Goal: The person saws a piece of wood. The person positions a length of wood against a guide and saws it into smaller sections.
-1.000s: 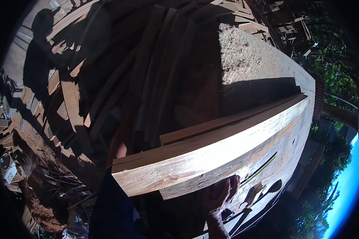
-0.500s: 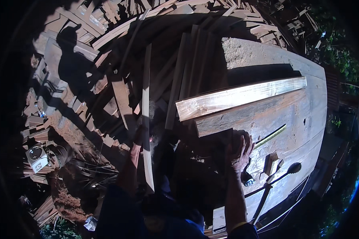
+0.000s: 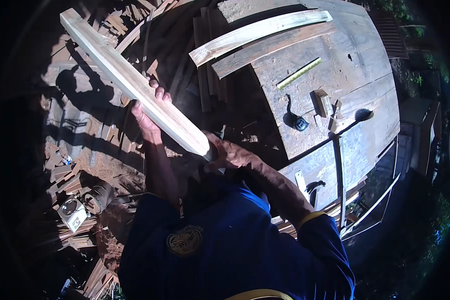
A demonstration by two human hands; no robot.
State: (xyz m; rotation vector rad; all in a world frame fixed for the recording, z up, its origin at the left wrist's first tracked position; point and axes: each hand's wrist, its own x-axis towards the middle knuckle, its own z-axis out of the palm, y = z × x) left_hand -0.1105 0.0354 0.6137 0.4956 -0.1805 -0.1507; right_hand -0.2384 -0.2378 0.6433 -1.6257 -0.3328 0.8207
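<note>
My left hand [image 3: 149,107] grips a long pale wooden plank [image 3: 102,57] around its middle, fingers wrapped over its edges; the plank slants from the upper left toward my body. At its lower, rounded end, my right hand [image 3: 227,154] is closed on it, partly in shadow. Right of them lies the plywood work top [image 3: 372,52], carrying two boards [image 3: 259,31], a yellow measuring strip [image 3: 298,73], a coiled dark tool [image 3: 298,121], small wood blocks [image 3: 323,102] and a toothed saw blade [image 3: 364,115].
Piles of offcuts [image 3: 67,182] and sawdust surround the left side, with a white box-like appliance [image 3: 73,214] beside a dark cylinder [image 3: 96,198]. Long dark planks [image 3: 205,90] lie beyond my hands. Corrugated sheet [image 3: 390,35] and foliage edge the right.
The plank in my left hand has swung up and left across the view. My right hand has left the work top and taken hold of the plank's near end. The view has shifted downward.
</note>
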